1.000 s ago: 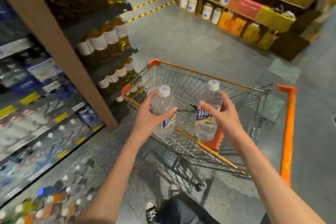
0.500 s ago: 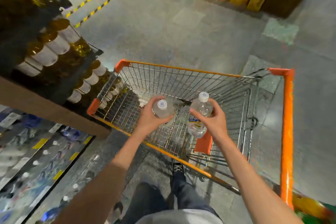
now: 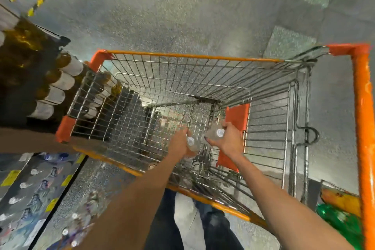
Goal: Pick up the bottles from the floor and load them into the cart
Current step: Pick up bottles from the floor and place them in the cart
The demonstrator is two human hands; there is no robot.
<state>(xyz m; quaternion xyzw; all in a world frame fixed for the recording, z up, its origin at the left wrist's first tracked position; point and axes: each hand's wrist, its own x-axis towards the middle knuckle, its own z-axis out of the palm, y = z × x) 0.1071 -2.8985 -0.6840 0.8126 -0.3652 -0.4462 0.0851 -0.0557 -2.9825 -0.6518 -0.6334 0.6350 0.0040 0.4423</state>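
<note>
Two clear bottles are in hand, one per hand, both inside the cart [image 3: 182, 55] basket and low over its wire floor. The left hand [image 3: 178, 141] has its fingers curled round the left bottle [image 3: 191, 144]; the right hand [image 3: 228, 140] grips the right bottle [image 3: 216, 134] the same way. Each bottle stands roughly upright, white cap toward the camera, long axis running down from the palm to the basket floor directly beneath. Neither hand is clearly the nearer to that floor. Judgement: loading is at the set-down stage; release should follow contact. Further bottles lie blurred on the floor outside the left forearm; count not determinable.
</note>
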